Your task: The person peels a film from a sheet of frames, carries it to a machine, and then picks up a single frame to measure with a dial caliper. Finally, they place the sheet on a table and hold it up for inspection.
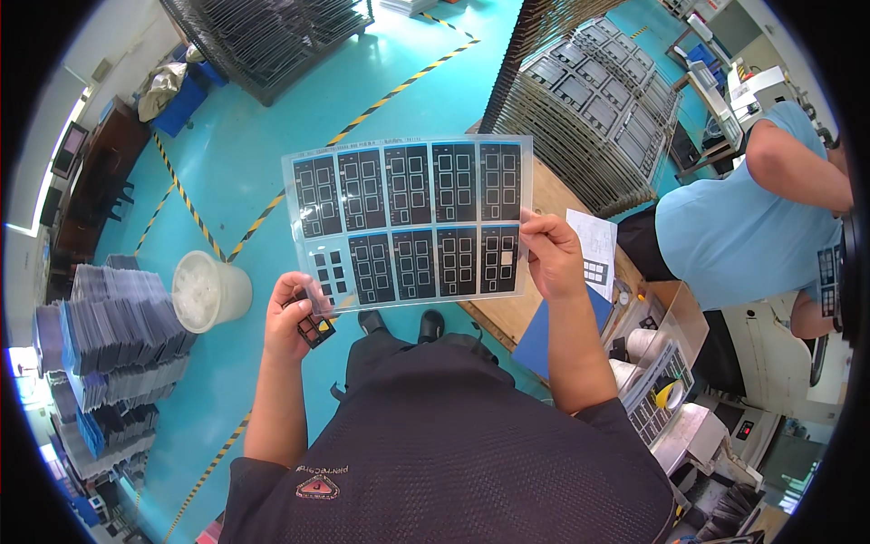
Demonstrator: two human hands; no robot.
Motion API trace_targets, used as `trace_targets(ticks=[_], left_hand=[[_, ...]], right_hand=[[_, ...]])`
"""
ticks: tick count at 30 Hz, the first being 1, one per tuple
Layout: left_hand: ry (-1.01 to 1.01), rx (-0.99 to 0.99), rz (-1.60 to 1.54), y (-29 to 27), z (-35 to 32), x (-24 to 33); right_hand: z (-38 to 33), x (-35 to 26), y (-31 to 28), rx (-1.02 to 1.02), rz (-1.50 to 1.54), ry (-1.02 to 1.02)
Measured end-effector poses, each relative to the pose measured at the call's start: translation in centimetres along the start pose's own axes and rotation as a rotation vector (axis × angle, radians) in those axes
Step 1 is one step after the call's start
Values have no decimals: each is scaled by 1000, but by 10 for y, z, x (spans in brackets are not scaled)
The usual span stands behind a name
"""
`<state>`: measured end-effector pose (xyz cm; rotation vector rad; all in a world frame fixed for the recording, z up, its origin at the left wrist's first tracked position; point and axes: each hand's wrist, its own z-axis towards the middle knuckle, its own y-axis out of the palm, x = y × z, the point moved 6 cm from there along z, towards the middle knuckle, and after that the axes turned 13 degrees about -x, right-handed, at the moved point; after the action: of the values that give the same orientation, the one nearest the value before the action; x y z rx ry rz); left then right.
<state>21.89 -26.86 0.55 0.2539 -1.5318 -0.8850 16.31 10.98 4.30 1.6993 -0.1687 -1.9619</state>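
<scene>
In front of me I hold up a clear plastic sheet (408,228) printed with two rows of black panels, each with several outlined windows. The lower-left section is see-through, with small black squares instead of a full panel. My left hand (287,322) is closed at the sheet's lower-left corner. A small black panel (314,332) with window openings is in the same hand, hanging just below that corner. My right hand (553,252) pinches the sheet's right edge between thumb and fingers.
Wire drying racks (589,100) stand ahead right, beside a wooden table (494,313) holding papers (594,245) and a blue board (566,335). At left are a white bucket (213,292) and stacked sheets (118,326). A person in blue (743,218) works at right.
</scene>
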Motion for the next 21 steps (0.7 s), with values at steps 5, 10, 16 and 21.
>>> trace_targets(ticks=[5, 10, 16, 21], left_hand=[[-5, 19, 1, 0, -2, 0], [-1, 15, 1, -1, -3, 0], [-3, 18, 8, -1, -6, 1], [5, 23, 7, -1, -8, 4]], right_hand=[[-1, 2, -1, 3, -7, 1], [-1, 2, 0, 1, 10, 3], [-1, 2, 3, 8, 4, 13], [-1, 10, -1, 37, 25, 23]])
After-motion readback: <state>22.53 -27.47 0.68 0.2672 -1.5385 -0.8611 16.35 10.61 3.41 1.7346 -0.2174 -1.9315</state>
